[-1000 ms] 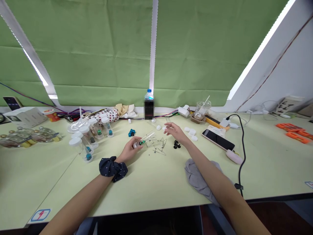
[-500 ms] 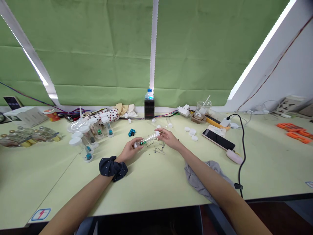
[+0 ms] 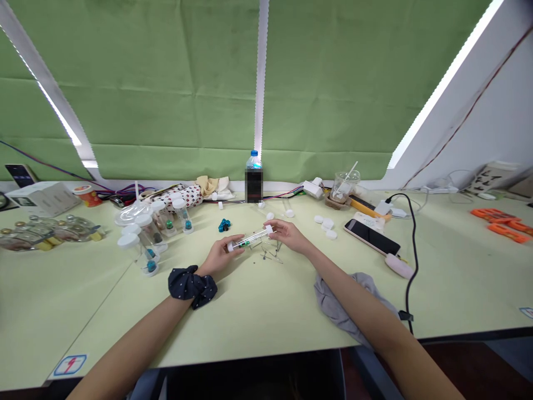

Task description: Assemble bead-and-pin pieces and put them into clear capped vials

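- In the head view, we see a clear tube (image 3: 252,238) held above the table (image 3: 83,311), its long axis running from lower left to upper right.
- Our left hand (image 3: 219,255) closes around the lower end.
- Our right hand (image 3: 288,235) pinches the upper end, fingertips (image 3: 275,224) against a white cap (image 3: 270,228); the hands sit about equally near the tube.
- Bent wires (image 3: 270,251) lie just beneath it.
- Blue beads (image 3: 224,225) lie beyond, and capped vials (image 3: 150,244) stand further left.
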{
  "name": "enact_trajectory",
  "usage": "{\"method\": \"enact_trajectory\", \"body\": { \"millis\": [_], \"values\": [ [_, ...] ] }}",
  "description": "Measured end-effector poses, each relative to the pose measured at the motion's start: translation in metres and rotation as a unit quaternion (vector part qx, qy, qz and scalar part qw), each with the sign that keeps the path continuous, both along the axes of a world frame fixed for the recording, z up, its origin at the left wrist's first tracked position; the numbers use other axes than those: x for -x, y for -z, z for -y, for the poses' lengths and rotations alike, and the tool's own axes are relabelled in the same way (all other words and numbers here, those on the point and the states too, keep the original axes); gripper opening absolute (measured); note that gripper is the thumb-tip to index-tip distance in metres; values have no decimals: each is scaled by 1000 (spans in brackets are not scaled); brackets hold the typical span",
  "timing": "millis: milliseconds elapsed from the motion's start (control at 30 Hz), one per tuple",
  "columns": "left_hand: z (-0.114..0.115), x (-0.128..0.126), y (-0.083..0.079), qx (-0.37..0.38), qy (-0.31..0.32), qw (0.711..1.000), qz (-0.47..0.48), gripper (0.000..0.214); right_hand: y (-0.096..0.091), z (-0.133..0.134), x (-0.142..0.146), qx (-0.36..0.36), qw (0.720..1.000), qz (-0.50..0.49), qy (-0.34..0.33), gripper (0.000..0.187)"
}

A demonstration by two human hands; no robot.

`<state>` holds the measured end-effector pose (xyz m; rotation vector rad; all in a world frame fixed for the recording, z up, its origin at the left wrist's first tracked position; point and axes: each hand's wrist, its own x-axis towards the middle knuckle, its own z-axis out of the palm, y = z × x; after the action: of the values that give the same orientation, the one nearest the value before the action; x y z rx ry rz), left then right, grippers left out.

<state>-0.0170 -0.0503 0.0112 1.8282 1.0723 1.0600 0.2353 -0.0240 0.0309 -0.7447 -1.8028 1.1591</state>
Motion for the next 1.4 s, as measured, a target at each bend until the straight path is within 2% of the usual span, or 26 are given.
{"method": "enact_trajectory", "body": {
  "millis": [300,600,1167,1400],
  "values": [
    [0,2,2,-9,-3,1000,1,47,4,-4,-2,5,1000,-10,-6,40],
    [-6,5,11,-2,16,1000,2,50,9,-6,-3,9,1000,-5,-9,42],
    [-5,4,9,7,-13,1000,26,50,17,-9,3,13,1000,-20,18,43],
    [-6,5,9,-13,-12,1000,8,48,15,-8,6,31,998,-45,12,44]
  ]
}}
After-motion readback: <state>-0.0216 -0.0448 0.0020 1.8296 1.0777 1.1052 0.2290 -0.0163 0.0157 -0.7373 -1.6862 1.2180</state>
